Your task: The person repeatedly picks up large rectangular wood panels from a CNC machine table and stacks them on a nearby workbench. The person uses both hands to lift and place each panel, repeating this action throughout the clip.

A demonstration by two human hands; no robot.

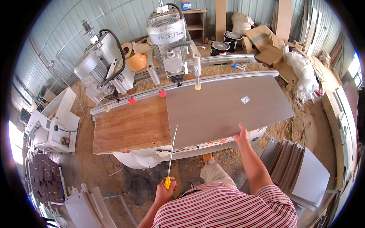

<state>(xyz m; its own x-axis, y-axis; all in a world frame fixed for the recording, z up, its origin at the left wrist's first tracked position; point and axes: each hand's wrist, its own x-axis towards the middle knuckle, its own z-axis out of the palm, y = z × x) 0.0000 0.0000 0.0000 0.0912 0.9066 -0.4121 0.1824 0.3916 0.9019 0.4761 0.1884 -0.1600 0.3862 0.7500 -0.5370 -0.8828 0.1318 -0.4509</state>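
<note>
In my left hand [164,190] is a yellow-handled tool [172,152] with a long, thin, slightly bent metal shaft. Its tip points up and away, over the near edge of the machine table; its exact kind is not clear. My right hand [241,135] grips the near edge of a grey-brown panel [213,106], one finger on top and the others partly hidden below. A small white square label [245,99] is on the panel. Left of it shows the bare wooden tabletop [131,127]. The panel's far edge lies along a metal rail [228,78].
Two drilling heads with motors [167,32] [91,68] hang over the table's far side, with pressing rods [162,92] below. Stacked panels [310,174] stand at right, more panels [85,209] at lower left. Cardboard [266,49], black buckets [219,47] and sawdust lie behind.
</note>
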